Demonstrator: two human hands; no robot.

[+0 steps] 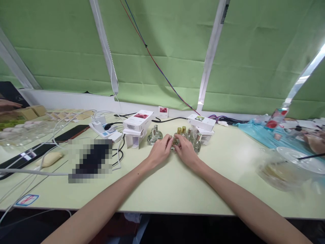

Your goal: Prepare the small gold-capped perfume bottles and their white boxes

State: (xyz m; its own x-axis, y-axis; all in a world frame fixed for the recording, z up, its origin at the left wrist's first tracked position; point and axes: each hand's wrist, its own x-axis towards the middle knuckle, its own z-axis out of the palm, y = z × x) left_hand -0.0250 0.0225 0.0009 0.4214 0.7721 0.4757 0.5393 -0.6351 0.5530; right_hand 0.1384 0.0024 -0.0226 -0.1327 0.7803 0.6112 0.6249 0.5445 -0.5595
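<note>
Both hands meet at the middle of the table around a small clear glass bottle [173,147]. My left hand [159,149] has its fingers closed against the bottle's left side. From the right, my right hand [186,149] grips it, fingertips near the top. The fingers cover much of this bottle. Just left of the hands stand round glass perfume bottles [152,138] with silver caps. Behind and beside my right hand are perfume bottles with gold caps [183,129] and a taller silver-capped perfume bottle [197,143].
White boxes [138,121] are stacked at left, more white boxes [202,122] at right. A power strip [103,128], cables and a phone-like dark slab [72,133] lie farther left. At right are a blue plastic bag [256,130] and a clear plastic bowl [276,176]. Another person's hand [8,105] shows far left.
</note>
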